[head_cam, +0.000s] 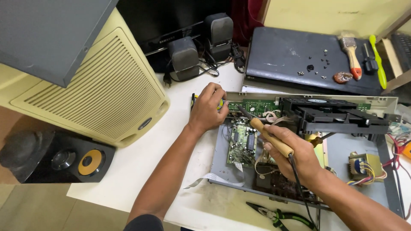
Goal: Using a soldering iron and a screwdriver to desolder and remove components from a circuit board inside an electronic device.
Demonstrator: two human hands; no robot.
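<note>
An opened player chassis (364, 171) lies at the desk's (171, 141) right edge. My right hand (295, 154) grips a soldering iron (270, 137), tip toward the green circuit board (242, 143); my left hand (208, 107) is closed on the chassis's back-left corner, seemingly steadying it.

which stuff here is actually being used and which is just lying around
In use:
- soldering iron in right hand
- small yellow item, gripped by left hand
- green circuit board
- opened player chassis

Lying about:
- pliers
- paintbrush
- green screwdriver
- desktop speakers
</note>
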